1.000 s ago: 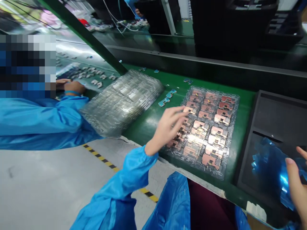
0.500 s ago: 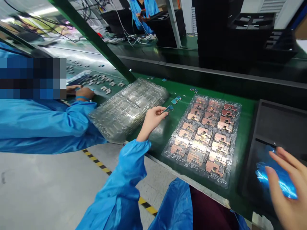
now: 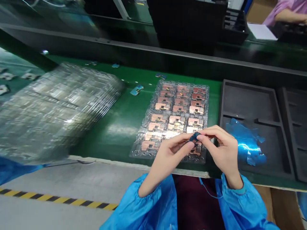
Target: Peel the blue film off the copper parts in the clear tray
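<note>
My left hand (image 3: pixel 169 156) and my right hand (image 3: pixel 222 148) meet over the near right part of a clear plastic tray (image 3: pixel 138 152). Between their fingertips they pinch a small blue-faced circuit board (image 3: pixel 194 136), partly hidden by the fingers. Rows of copper-coloured boards (image 3: pixel 177 121) lie in the tray's pockets. Left of it, another blue-faced board (image 3: pixel 137 90) rests on the green bench top (image 3: pixel 120 127). Beside my right hand, crumpled pieces of blue film (image 3: pixel 243 145) lie in a black tray (image 3: pixel 250 99).
A blurred stack of clear plastic trays (image 3: pixel 55 108) stands on the left. A few small boards (image 3: pixel 115 65) lie along the back of the bench, below a dark ledge (image 3: pixel 134 52). A second black tray (image 3: pixel 298 115) stands far right. Another person's arm (image 3: pixel 290 16) shows at top right.
My view has swung right. My left hand has brought the board from beside the tray stack to over the copper-coloured boards. My right hand has left the blue film and now pinches the board too.
</note>
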